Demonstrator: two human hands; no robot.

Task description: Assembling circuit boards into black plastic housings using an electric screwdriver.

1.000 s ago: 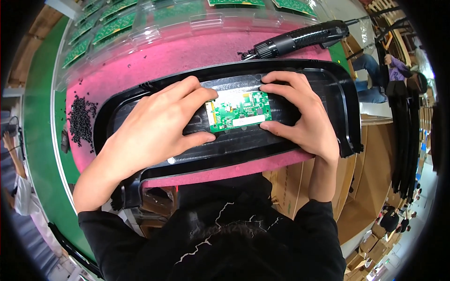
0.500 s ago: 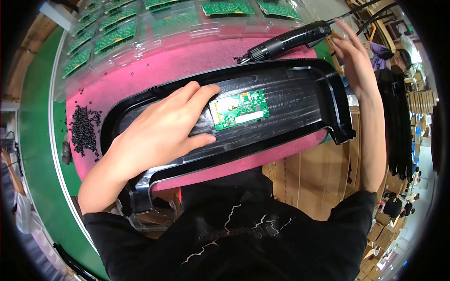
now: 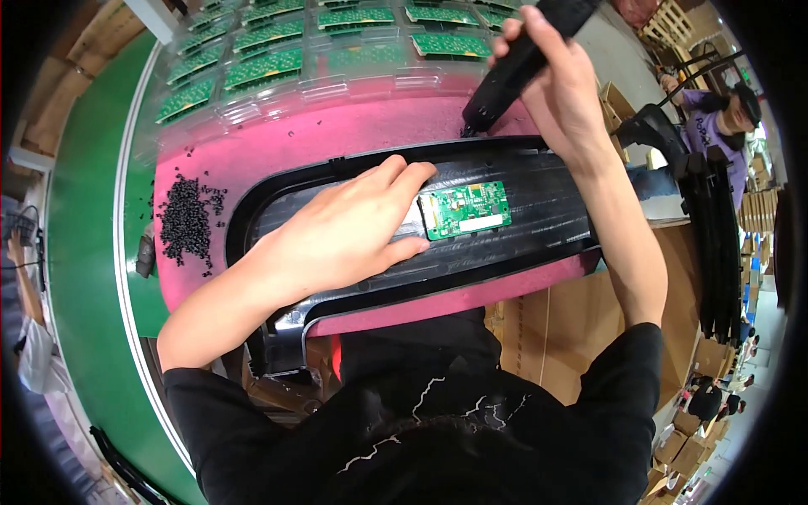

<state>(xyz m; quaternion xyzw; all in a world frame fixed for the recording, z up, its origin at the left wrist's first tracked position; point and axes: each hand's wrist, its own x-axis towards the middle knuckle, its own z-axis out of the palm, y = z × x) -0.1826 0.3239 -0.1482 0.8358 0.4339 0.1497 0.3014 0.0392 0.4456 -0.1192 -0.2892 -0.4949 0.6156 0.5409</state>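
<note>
A black electric screwdriver (image 3: 515,80) is in my right hand (image 3: 566,93), its fingers wrapped round the upper body. The tool tilts, its tip pointing down beyond the far rim of a long black plastic housing (image 3: 539,223). A green circuit board (image 3: 467,210) lies inside that housing. Across the housing's left part rests my left hand (image 3: 358,220), palm down, with thumb and fingers apart around the board's left end. What lies under the palm is hidden.
A pile of small black screws (image 3: 189,220) lies on the pink mat (image 3: 261,139), left of the housing. Clear plastic trays (image 3: 353,84) with several green circuit boards stand behind. Cardboard boxes (image 3: 581,316) are at the lower right. A person in purple (image 3: 711,135) is at the far right.
My right hand, open beside the screwdriver before, now grips it and has raised it upright off the mat. The left hand stays at the board. The whole view has shifted slightly.
</note>
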